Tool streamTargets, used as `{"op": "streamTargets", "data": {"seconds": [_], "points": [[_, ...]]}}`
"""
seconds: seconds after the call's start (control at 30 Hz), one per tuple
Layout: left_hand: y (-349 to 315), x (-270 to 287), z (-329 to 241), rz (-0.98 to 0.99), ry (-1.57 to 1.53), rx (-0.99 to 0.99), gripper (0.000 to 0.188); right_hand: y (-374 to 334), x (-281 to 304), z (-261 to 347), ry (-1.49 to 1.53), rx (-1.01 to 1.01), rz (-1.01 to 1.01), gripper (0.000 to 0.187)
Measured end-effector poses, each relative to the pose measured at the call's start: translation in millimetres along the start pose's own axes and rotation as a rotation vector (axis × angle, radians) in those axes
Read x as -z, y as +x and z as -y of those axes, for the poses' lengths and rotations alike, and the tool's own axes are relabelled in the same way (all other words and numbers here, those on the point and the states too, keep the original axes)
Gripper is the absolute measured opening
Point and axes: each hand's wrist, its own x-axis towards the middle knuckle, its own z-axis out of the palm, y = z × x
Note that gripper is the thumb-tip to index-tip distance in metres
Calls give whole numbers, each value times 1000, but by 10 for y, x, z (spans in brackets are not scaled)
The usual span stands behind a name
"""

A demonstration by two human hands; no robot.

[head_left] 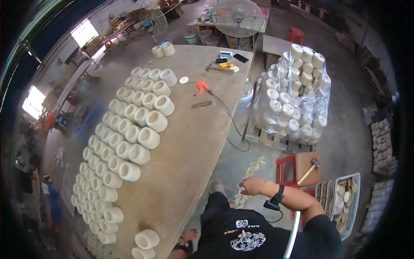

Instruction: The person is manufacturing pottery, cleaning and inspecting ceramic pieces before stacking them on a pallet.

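My right hand hangs in front of my body above the floor, fingers loosely bent and a little apart, with nothing visible in it. A black band with a small device and cable sits on that wrist. My left hand is low, beside the near edge of the worktable; its fingers are too small and shaded to read. Nearest to it on the table stand two off-white hollow cylinders. Many more such cylinders stand in close rows along the table's left side.
On the table lie an orange air blow gun with a hose, a flat metal strip, a white disc and a phone. To the right are a film-wrapped pallet stack, a red stool bearing a hammer, and a crate.
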Motion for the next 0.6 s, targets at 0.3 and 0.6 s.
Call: {"op": "streamTargets", "data": {"seconds": [0.3,0.6], "points": [[1464,-1042,-2540,-82,573,-180,21,302,1057,-1104,91,-254,-98,44],[1440,-2120,-3839,-241,429,-357,27,1398,2301,-1968,101,-221,-71,44]]}}
